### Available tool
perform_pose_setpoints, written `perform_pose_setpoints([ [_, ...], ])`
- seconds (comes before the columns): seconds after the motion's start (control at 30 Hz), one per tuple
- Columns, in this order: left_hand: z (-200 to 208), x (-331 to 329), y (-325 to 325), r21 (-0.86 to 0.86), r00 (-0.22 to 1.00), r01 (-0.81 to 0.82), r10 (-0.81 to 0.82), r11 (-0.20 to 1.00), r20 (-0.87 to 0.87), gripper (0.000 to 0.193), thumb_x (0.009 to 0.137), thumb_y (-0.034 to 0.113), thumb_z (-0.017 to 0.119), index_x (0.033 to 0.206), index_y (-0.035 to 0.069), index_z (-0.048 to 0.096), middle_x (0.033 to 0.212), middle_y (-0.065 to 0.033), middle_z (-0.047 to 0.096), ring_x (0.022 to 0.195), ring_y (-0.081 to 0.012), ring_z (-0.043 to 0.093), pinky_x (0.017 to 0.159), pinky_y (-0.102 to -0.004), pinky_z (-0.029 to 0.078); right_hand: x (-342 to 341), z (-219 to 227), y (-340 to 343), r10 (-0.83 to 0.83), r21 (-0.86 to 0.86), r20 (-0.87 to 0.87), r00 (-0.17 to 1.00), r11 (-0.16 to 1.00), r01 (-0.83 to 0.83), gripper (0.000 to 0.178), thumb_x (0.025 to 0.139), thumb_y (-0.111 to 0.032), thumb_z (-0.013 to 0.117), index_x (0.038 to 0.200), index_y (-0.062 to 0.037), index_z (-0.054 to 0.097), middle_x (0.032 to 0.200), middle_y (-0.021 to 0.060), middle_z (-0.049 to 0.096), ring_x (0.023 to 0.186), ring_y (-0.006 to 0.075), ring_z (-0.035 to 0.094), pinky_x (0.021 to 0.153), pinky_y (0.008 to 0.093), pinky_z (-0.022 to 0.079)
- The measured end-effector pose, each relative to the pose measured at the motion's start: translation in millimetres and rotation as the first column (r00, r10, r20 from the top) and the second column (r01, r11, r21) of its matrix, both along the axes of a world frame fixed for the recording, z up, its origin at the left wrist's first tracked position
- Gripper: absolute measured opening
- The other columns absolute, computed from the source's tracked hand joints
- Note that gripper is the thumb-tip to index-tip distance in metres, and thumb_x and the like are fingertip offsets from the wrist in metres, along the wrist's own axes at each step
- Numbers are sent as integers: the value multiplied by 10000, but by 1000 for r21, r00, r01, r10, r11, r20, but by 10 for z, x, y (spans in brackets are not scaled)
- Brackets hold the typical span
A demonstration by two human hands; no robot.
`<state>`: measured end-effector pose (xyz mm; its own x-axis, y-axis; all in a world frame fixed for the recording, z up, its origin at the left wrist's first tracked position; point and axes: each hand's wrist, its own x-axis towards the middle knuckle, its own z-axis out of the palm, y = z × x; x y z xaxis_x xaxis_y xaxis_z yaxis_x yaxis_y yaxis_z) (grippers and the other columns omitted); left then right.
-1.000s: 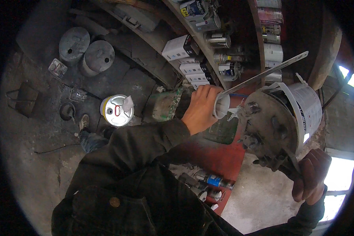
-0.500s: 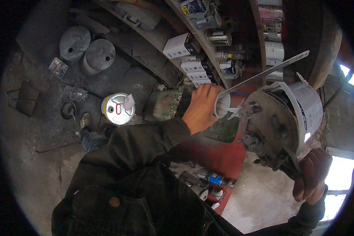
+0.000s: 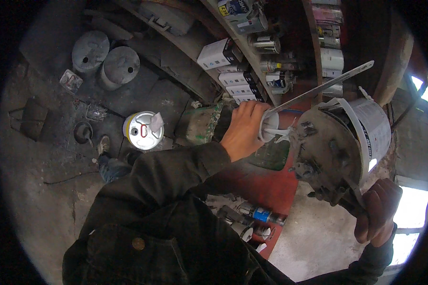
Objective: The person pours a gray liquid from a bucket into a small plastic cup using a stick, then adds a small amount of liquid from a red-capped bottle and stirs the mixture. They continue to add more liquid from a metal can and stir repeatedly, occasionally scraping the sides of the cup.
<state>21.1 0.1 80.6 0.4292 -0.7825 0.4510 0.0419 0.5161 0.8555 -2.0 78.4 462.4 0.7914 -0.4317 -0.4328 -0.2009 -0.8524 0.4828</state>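
Note:
My left hand [image 3: 245, 126] is closed round a small white cup [image 3: 269, 124] near the middle. A long metal mixing stick [image 3: 325, 85], pierced with holes near its tip, slants out of the cup to the upper right. At the right, my right hand [image 3: 379, 209] grips the handle of a grimy grey lid [image 3: 325, 152] on a white bucket [image 3: 374, 128]. The bucket is tipped on its side, with the lid facing the cup. Pale, stringy material [image 3: 284, 133] lies between the lid's edge and the cup's mouth; whether it flows, I cannot tell.
Cans [image 3: 265, 44] and white boxes [image 3: 219, 54] fill shelves ahead. A silver-topped pail [image 3: 145, 130] and two grey drums [image 3: 120, 66] stand on the floor at left. Below my hands, a red surface [image 3: 252, 183] carries a blue-labelled can [image 3: 260, 213]. A green-rimmed container [image 3: 195, 126] sits left of my left hand.
The pale strands at the cup's mouth have changed shape slightly. Both hands, the cup and the tipped bucket keep nearly the same places.

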Motion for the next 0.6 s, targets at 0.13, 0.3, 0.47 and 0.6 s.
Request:
perform_pose_setpoints([
  [0.13,-20,-21,-3,-23,1000,-15,15,1000,8,750,713,142,841,1366,44,486,1257,-166,515,1217,-381,485,975,-485,394,-25,12,8,23,-15,-10,1000,1000,-23,216,691,-269,542,622,-80,464,570,88,369,445,277,379,464,418,295],
  [0.3,17,8,37,3,1000,13,-13,1000,20,784,661,132,883,1329,17,488,1251,-185,523,1218,-411,486,1034,-484,408,-62,28,19,19,3,11,1000,1000,-19,220,695,-272,539,619,-82,460,568,88,367,445,277,375,465,417,294],
  [0.47,-19,4,23,-7,1000,4,-4,1000,20,753,708,125,836,1368,42,485,1264,-164,513,1224,-380,482,978,-487,394,-6,25,5,14,1,-23,1000,1000,-14,229,705,-282,532,615,-85,456,562,83,364,444,274,375,464,413,294],
  [0.6,-11,6,28,-6,1000,4,-4,1000,23,756,702,117,834,1369,46,485,1262,-162,511,1222,-378,482,968,-486,397,1,22,5,16,2,-13,1000,1000,-16,230,712,-281,526,613,-86,457,560,80,365,438,272,371,461,410,290],
])
